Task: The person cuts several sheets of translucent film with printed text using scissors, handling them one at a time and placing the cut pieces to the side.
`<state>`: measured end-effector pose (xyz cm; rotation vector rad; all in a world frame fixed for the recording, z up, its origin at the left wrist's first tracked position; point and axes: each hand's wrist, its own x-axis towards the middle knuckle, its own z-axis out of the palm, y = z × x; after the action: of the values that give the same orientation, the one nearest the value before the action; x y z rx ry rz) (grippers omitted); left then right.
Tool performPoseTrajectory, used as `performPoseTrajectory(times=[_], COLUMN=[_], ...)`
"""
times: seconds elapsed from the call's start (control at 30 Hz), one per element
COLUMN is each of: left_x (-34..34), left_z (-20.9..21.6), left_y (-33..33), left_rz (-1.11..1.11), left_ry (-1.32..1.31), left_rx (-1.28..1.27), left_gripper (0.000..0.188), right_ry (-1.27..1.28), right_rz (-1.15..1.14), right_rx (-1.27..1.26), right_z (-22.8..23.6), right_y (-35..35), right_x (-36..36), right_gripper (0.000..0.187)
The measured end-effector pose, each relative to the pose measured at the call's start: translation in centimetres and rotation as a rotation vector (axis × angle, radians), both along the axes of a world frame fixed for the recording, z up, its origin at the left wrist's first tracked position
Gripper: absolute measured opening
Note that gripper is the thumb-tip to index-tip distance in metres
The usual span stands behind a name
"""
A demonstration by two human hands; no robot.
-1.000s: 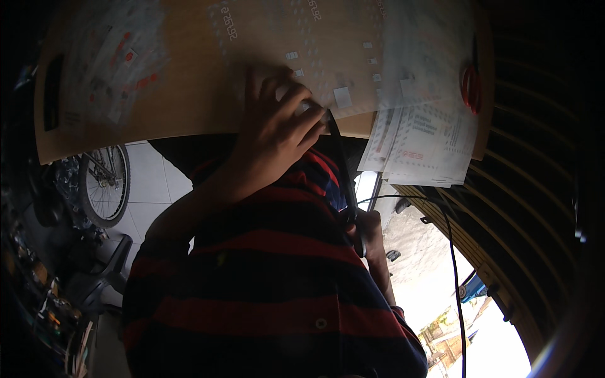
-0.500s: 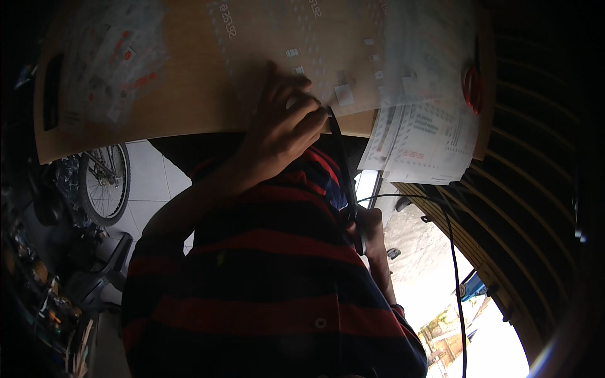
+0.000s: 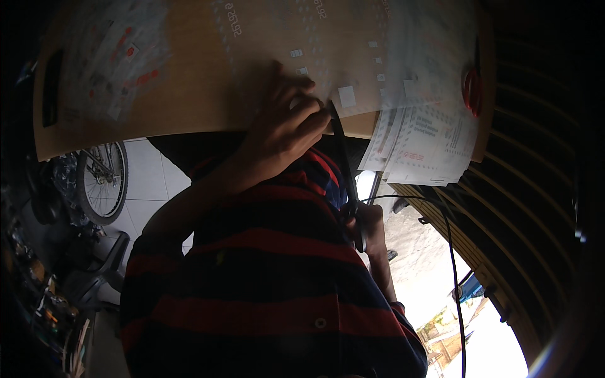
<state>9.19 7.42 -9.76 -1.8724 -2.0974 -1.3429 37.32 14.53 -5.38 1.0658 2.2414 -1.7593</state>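
A see-through printed plastic sheet (image 3: 258,38) lies over the near part of the wooden table. My left hand (image 3: 287,129) is closed in a pinch at the sheet's near edge, thumb and forefinger together, the other fingers bent over the sheet. At those fingertips is the tip of a long, dark pair of scissors (image 3: 340,142). My right hand (image 3: 372,227), low and to the right beside my striped shirt, is closed around the handle end. The dim light hides how the blades meet the sheet. To the right hangs a stack of printed sheets (image 3: 422,151) over the table's edge.
The wooden table (image 3: 189,94) has a slot at its left end. A pile of printed plastic (image 3: 123,69) lies at left; a red-handled tool (image 3: 471,93) sits at right. A black cable (image 3: 455,271) hangs down at right. A bicycle wheel (image 3: 104,183) stands at lower left.
The view has shifted very slightly. Both hands and the scissors keep nearly the same places, with the scissors' tip a little higher beside my left fingertips.
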Motion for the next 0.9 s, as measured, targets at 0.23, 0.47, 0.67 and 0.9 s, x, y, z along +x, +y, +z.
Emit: performPoseTrajectory(times=[0.23,0.47,0.67,0.9], left_x=[-0.1,-0.1,-0.1,0.1], left_z=[-0.1,-0.3,-0.4,0.0], left_y=[-0.3,-0.3,-0.3,-0.1], left_rz=[-0.020,-0.018,-0.014,0.006], left_ry=[-0.018,-0.035,-0.037,-0.037], left_rx=[-0.041,-0.019,-0.015,-0.006], left_gripper=[0.033,0.032,0.030,0.024], right_ry=[-0.060,0.035,0.030,0.023], right_rz=[0.024,-0.007,-0.014,0.004], right_rx=[-0.019,-0.015,-0.010,-0.066], right_z=[0.2,0.1,-0.2,0.2], right_y=[0.9,1.0,1.2,2.5], right_x=[-0.6,-1.7,-1.8,-2.4], right_gripper=[0.038,0.056,0.054,0.053])
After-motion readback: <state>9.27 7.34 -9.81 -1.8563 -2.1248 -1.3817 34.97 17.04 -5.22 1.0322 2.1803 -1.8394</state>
